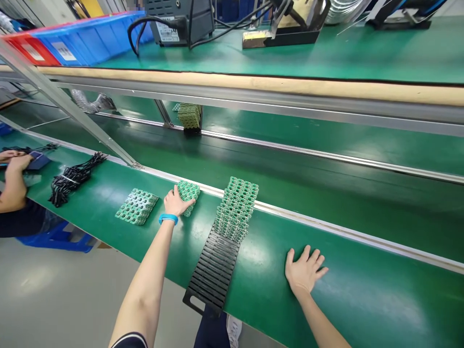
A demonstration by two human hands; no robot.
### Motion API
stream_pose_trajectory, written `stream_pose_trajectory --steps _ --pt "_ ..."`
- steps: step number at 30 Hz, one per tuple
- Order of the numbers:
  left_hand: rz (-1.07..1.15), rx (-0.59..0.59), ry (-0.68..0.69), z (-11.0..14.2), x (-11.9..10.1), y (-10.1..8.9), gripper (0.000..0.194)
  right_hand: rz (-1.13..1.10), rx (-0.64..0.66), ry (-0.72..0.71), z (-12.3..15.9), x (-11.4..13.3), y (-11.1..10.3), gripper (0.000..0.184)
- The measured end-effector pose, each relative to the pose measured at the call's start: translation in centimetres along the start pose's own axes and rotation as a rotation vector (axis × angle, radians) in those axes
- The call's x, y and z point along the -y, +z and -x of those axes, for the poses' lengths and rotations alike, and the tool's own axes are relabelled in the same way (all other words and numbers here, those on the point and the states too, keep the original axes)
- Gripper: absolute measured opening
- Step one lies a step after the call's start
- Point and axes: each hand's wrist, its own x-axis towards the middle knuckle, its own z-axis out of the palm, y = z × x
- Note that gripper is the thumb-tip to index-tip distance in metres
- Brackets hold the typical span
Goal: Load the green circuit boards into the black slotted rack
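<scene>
My left hand [176, 201], with a blue band at the wrist, rests on the edge of a green circuit board panel [189, 193], thumb and fingers spread apart. To its left lies a stack of green circuit board panels [137, 207] full of round holes. Between my hands is a black slotted rack [214, 266], whose far part holds a row of upright green panels [237, 208]; the near slots are bare. My right hand [304, 270] lies flat on the green bench top, fingers spread, with nothing in it.
A bundle of black cables [74, 178] lies at the left, near a co-worker's hands [16, 159]. Beyond the rail, a conveyor belt [290, 179] carries another loaded rack [190, 117]. Overhead, a shelf [232, 82] holds blue bins [97, 38] and a dark grey device [177, 21].
</scene>
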Motion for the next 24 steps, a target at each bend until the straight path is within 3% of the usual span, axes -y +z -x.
stream_pose_trajectory --steps 5,8,12,14,19,24 --pt "0.003 -0.054 0.036 -0.4 0.2 -0.1 0.108 0.021 0.017 0.012 0.0 0.0 0.1 0.076" --pt "0.108 -0.191 0.052 0.2 0.6 -0.5 0.113 0.027 0.023 0.026 0.0 -0.1 0.3 0.076" --pt "0.309 -0.471 0.097 3.7 0.7 -1.2 0.124 0.012 0.006 0.029 0.0 -0.2 0.5 0.079" --pt "0.348 -0.549 0.138 6.3 0.6 -1.2 0.126 0.002 0.0 0.025 0.0 -0.3 0.6 0.079" --pt "0.368 -0.602 0.192 11.7 0.0 0.2 0.121 -0.002 0.004 0.018 0.0 -0.5 0.9 0.074" --pt "0.399 -0.558 0.203 14.2 -0.5 1.0 0.118 0.006 0.001 0.01 -0.2 -0.8 1.1 0.072"
